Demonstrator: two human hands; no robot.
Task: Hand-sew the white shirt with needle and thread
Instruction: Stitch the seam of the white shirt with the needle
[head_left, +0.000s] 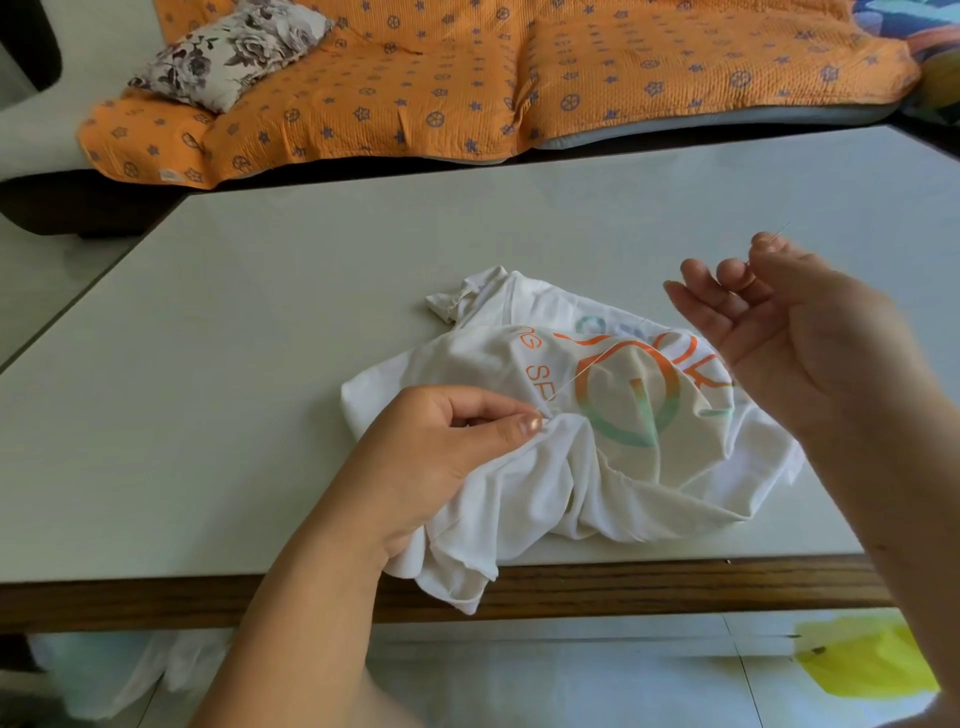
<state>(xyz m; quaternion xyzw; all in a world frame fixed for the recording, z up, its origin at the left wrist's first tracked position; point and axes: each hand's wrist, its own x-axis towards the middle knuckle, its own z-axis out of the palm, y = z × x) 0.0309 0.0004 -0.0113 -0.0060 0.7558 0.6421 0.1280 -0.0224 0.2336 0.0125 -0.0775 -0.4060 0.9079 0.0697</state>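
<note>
One white shirt (519, 499), one needle (781, 232), one thread (613, 357) — left fingers (525, 423) pinch fabric, right fingers (762, 245) pinch the needle.

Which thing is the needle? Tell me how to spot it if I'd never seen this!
Find the pale table with the shirt on it. Above the shirt's right side is the right hand, and the needle pokes up from its pinched fingertips. It is a short, straight sliver, unlike the long thread running down to the shirt.
</note>
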